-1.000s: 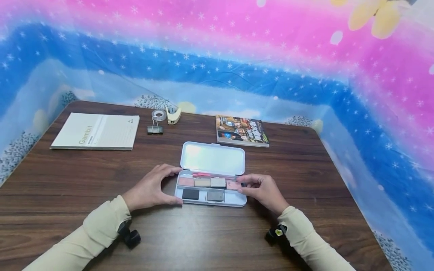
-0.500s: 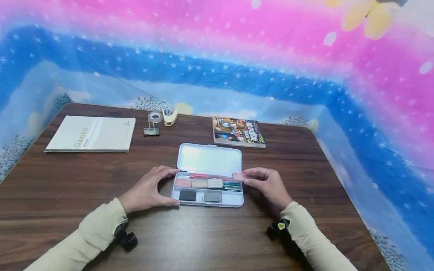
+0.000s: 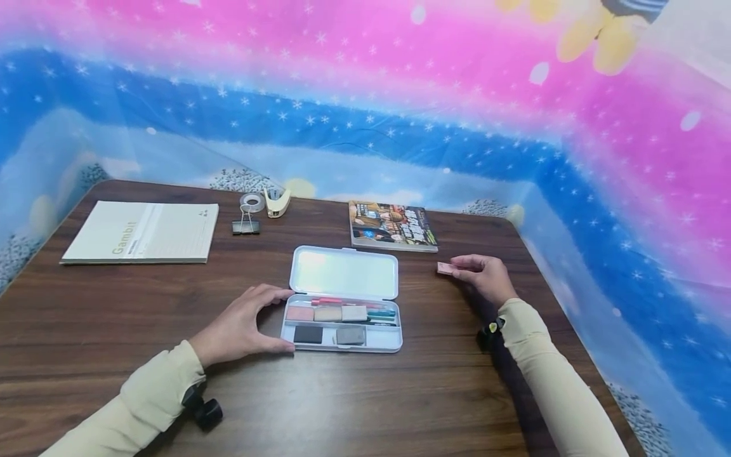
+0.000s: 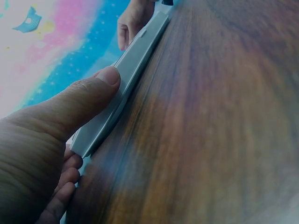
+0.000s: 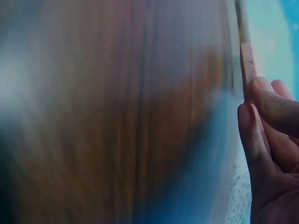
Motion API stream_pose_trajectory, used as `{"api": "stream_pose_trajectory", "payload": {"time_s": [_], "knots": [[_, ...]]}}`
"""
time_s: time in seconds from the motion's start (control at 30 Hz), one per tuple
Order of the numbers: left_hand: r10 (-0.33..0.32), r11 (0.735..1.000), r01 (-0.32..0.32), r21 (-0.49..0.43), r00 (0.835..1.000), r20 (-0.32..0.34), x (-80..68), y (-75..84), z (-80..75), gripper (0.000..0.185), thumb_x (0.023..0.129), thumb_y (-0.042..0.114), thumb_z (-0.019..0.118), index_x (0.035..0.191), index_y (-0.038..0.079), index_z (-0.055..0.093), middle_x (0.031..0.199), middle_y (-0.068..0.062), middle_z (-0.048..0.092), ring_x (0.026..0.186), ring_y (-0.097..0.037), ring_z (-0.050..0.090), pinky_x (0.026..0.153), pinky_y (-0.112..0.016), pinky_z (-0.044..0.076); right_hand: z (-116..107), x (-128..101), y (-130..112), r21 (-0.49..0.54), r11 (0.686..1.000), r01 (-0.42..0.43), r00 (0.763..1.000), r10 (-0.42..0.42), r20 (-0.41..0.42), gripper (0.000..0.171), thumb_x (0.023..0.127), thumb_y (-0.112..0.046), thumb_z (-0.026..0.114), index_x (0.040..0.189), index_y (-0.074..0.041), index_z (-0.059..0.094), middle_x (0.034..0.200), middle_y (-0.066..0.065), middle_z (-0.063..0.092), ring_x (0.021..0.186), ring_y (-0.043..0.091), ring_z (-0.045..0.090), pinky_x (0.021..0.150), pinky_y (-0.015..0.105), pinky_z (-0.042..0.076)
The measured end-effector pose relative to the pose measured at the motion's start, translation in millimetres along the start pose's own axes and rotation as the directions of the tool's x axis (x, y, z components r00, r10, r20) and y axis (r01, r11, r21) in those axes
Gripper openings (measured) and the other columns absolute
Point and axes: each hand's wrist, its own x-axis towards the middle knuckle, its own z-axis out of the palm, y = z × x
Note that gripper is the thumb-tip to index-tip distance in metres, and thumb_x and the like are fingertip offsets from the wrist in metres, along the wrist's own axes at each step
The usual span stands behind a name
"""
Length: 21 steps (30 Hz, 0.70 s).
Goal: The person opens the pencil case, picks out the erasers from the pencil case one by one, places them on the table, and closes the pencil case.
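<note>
A white plastic case (image 3: 341, 339) lies open on the brown table (image 3: 114, 317), its lid (image 3: 343, 271) flat behind it. Inside are pink, tan and grey erasers (image 3: 327, 313), two dark ones (image 3: 308, 334) and some pens. My left hand (image 3: 242, 327) holds the case's left end, with the thumb (image 4: 96, 95) against the near wall (image 4: 126, 74). My right hand (image 3: 482, 277) is to the right of the case, below the comic book (image 3: 391, 226), and pinches a small pink eraser (image 3: 445, 268) just above the table. The right wrist view is blurred; the eraser (image 5: 247, 65) shows edge-on at my fingertips (image 5: 264, 95).
A white notebook (image 3: 139, 232) lies at the back left. A black binder clip (image 3: 245, 225), a tape roll (image 3: 252, 202) and a cream stapler (image 3: 276, 202) sit near the far edge. A starry blue and pink cloth (image 3: 400, 95) surrounds the table. The table's right edge is close to my right arm.
My right hand has lifted the pink eraser out of the case's right end and carried it right and away, over the table. My left hand stays on the case.
</note>
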Motion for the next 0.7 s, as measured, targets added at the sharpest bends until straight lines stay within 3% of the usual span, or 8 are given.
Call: {"api": "stream_pose_trajectory", "payload": {"time_s": [0.1, 0.33, 0.53, 0.7], "knots": [[0.005, 1.0, -0.005, -0.003, 1.0, -0.003, -1.0, -1.1, -0.3, 0.09, 0.075, 0.05, 0.095, 0.146, 0.008, 0.06, 0.138, -0.011, 0.061, 0.129, -0.032, 0.054, 0.107, -0.06, 0.044, -2.5, 6.6, 6.4, -0.029, 0.999, -0.013, 1.0, 0.013, 0.01, 0.023, 0.095, -0.012, 0.081, 0.118, -0.006, 0.08, 0.116, 0.014, 0.077, 0.083, 0.02, 0.063, 0.063, 0.027, 0.049], [0.012, 1.0, -0.012, -0.014, 1.0, -0.003, -1.3, -1.5, -1.3, 0.09, 0.076, 0.051, 0.094, 0.147, 0.008, 0.058, 0.14, -0.011, 0.06, 0.131, -0.033, 0.054, 0.108, -0.061, 0.044, -3.4, 12.2, 11.7, -0.063, 0.998, -0.018, 1.0, 0.019, 0.016, 0.025, 0.095, -0.012, 0.081, 0.119, -0.006, 0.08, 0.118, 0.013, 0.077, 0.1, 0.021, 0.067, 0.075, 0.023, 0.05], [0.0, 1.0, 0.0, -0.021, 1.0, 0.004, -1.1, -1.4, -1.6, 0.09, 0.076, 0.05, 0.094, 0.148, 0.008, 0.058, 0.141, -0.012, 0.06, 0.132, -0.034, 0.053, 0.109, -0.062, 0.043, -3.7, 10.5, 10.5, -0.042, 0.998, -0.05, 0.998, 0.051, 0.029, 0.029, 0.096, -0.015, 0.08, 0.124, -0.006, 0.078, 0.121, 0.015, 0.075, 0.094, 0.024, 0.063, 0.071, 0.026, 0.049], [-0.007, 1.0, 0.007, -0.02, 1.0, 0.006, -0.5, -1.9, -0.6, 0.091, 0.076, 0.051, 0.094, 0.148, 0.009, 0.057, 0.138, -0.01, 0.061, 0.128, -0.032, 0.055, 0.107, -0.06, 0.044, -2.2, 0.0, 2.5, 0.04, 0.998, -0.038, 0.997, 0.041, -0.061, 0.036, 0.096, -0.019, 0.081, 0.129, -0.004, 0.075, 0.125, 0.015, 0.075, 0.103, 0.013, 0.068, 0.079, 0.019, 0.052]]}}
